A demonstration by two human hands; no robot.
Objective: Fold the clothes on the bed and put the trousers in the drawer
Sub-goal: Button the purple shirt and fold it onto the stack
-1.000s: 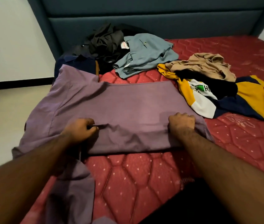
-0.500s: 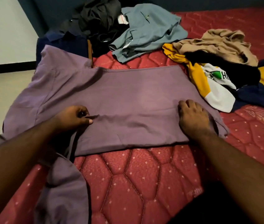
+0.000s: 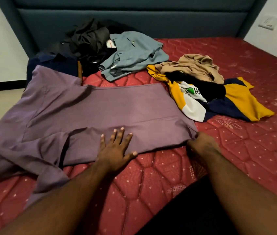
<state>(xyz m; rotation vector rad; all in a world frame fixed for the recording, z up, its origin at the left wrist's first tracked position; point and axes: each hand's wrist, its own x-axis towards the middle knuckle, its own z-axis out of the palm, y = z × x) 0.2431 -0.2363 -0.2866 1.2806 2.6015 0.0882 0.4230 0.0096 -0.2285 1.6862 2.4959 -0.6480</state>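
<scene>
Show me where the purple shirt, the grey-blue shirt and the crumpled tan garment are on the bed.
Purple cotton shirt (image 3: 117,109), head view, on its flat middle panel.
Grey-blue collared shirt (image 3: 134,55), head view, on its rumpled middle.
Crumpled tan garment (image 3: 193,67), head view, on the top of the heap.

Left hand flat, fingers spread; right hand curled, gripping

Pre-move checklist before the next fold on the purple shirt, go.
1. Left hand flat on purple shirt, pinning the near edge: ok.
2. Right hand grip on the shirt's right corner: ok.
3. Shirt body smooth: not ok, a crease runs by the right side.
4. Left sleeve tucked in: not ok, bunched and hanging off the mattress edge.
5. Fold path free of the yellow jersey: ok, beside, not overlapping.
</scene>
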